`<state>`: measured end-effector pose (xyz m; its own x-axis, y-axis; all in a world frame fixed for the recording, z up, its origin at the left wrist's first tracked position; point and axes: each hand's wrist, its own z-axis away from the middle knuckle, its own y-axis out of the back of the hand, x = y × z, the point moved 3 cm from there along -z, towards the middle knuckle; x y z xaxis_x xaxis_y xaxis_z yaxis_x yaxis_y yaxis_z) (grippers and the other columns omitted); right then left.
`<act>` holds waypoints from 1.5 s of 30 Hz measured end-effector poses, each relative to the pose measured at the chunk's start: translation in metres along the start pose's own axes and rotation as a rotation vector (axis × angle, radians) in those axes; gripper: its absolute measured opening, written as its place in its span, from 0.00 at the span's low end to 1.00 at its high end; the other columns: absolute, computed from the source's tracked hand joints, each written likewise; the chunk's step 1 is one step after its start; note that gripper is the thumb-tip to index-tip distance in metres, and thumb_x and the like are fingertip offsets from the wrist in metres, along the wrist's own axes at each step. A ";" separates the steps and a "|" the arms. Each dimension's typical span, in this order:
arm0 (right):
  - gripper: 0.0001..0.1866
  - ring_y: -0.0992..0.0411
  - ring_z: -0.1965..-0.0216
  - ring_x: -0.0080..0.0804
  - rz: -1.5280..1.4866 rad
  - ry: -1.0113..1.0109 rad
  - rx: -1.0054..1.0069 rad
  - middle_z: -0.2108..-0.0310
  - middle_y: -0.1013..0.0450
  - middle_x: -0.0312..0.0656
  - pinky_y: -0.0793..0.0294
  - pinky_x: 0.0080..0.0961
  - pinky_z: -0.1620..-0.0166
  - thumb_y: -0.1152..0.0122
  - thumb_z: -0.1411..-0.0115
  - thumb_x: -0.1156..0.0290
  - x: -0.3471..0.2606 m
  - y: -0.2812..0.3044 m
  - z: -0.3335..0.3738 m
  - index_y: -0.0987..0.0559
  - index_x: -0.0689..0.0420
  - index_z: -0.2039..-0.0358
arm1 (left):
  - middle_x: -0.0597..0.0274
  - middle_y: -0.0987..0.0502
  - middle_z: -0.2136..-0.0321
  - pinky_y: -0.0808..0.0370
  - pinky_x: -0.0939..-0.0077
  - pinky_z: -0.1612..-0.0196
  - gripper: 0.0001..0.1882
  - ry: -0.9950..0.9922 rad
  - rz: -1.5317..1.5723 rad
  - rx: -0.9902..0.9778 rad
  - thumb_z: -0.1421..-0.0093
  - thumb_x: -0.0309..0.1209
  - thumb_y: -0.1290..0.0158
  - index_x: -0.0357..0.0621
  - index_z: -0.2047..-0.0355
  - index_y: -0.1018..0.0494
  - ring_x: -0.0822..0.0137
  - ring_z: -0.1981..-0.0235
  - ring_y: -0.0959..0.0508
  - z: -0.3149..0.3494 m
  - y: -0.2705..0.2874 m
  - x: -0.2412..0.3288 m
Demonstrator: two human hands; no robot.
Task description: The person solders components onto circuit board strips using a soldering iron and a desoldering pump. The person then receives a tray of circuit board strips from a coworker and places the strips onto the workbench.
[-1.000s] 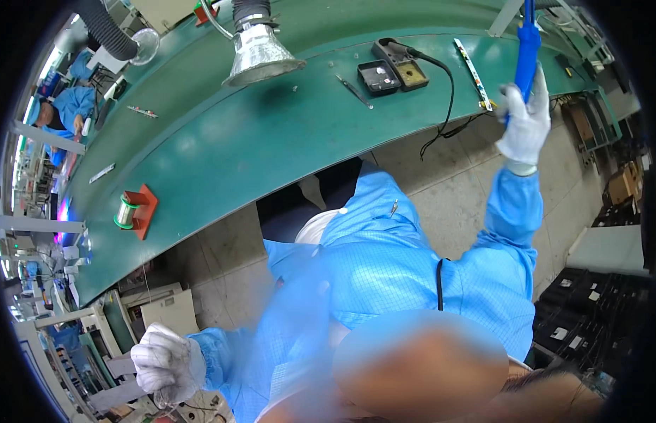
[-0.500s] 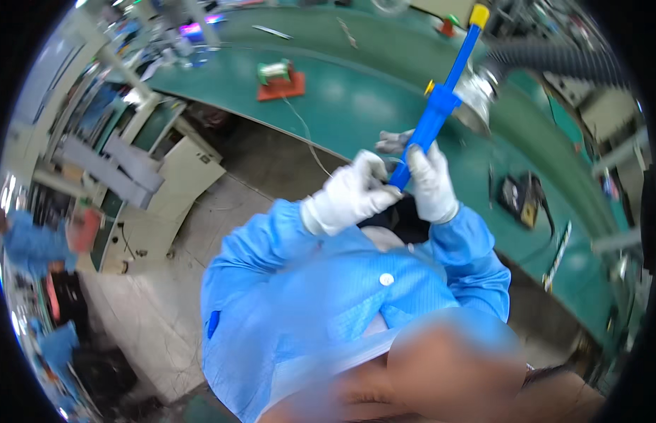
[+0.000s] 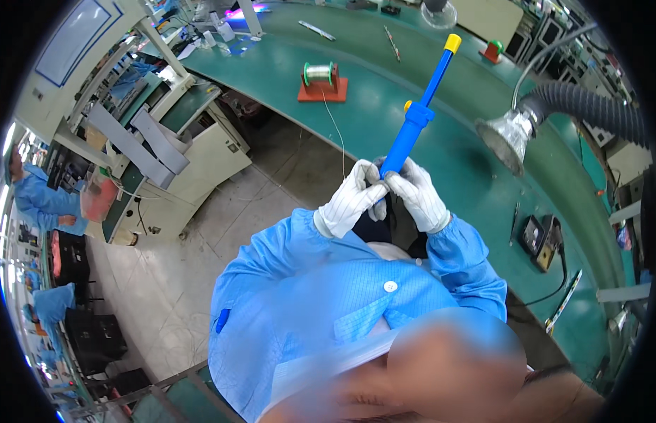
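A blue desoldering pump (image 3: 407, 135) with a yellow-capped plunger rod slants up and away from me over the green bench edge. Both of my hands wear white gloves and meet at the pump's lower end. My left hand (image 3: 352, 199) is closed, its thumb and fingers pinching at the tip. Wrapped about the bottom of the blue barrel is my right hand (image 3: 417, 195). The nozzle itself is hidden by the gloves. A thin solder wire (image 3: 336, 127) runs from a solder spool (image 3: 319, 75) down toward my left hand; its end is hard to make out.
The spool sits on a red stand (image 3: 328, 90) on the green bench (image 3: 257, 81). A fume hose with a metal funnel (image 3: 507, 137) hangs at right. Beyond my right arm lie tweezers (image 3: 515, 223) and a corded black box (image 3: 539, 240). A co-worker in blue (image 3: 42, 201) is far left.
The pump has moved left and closer to my body. My right hand has slid from the barrel toward its lower end, next to my left hand. The whole view has shifted.
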<state>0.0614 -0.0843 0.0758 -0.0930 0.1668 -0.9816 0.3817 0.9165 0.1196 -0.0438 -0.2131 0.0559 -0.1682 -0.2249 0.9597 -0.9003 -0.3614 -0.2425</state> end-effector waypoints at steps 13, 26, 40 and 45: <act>0.13 0.19 0.63 0.38 0.585 -0.081 -0.007 0.62 0.19 0.42 0.19 0.30 0.57 0.47 0.33 0.63 0.090 -0.057 0.099 0.20 0.57 0.56 | 0.42 0.21 0.59 0.37 0.81 0.82 0.09 -0.723 -0.070 0.431 0.29 0.32 0.48 0.50 0.57 0.39 0.74 0.84 0.34 0.057 0.050 0.106; 0.18 0.19 0.63 0.33 0.339 -0.269 0.467 0.64 0.18 0.45 0.20 0.28 0.58 0.42 0.35 0.58 0.087 -0.013 0.125 0.18 0.57 0.53 | 0.45 0.23 0.64 0.33 0.80 0.78 0.11 -0.850 -0.110 0.490 0.27 0.34 0.52 0.42 0.52 0.39 0.74 0.83 0.34 0.120 0.075 0.115; 0.20 0.22 0.61 0.30 -0.050 -0.384 0.321 0.60 0.20 0.44 0.23 0.27 0.56 0.45 0.31 0.58 0.146 0.001 0.090 0.22 0.60 0.48 | 0.54 0.30 0.63 0.32 0.82 0.76 0.20 -1.037 -0.856 0.620 0.39 0.14 0.47 0.37 0.46 0.31 0.71 0.77 0.29 0.098 0.099 0.107; 0.18 0.22 0.61 0.29 0.011 -0.331 -0.067 0.62 0.20 0.41 0.23 0.26 0.56 0.42 0.33 0.62 0.141 -0.073 0.036 0.21 0.62 0.50 | 0.46 0.22 0.68 0.36 0.83 0.79 0.06 -0.601 -0.178 0.583 0.30 0.28 0.51 0.41 0.59 0.37 0.76 0.81 0.32 0.084 0.098 0.095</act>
<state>0.0538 -0.1413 -0.0768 0.2190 0.0596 -0.9739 0.3188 0.9390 0.1291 -0.1144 -0.3454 0.1115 0.3463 -0.5025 0.7922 -0.5147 -0.8078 -0.2874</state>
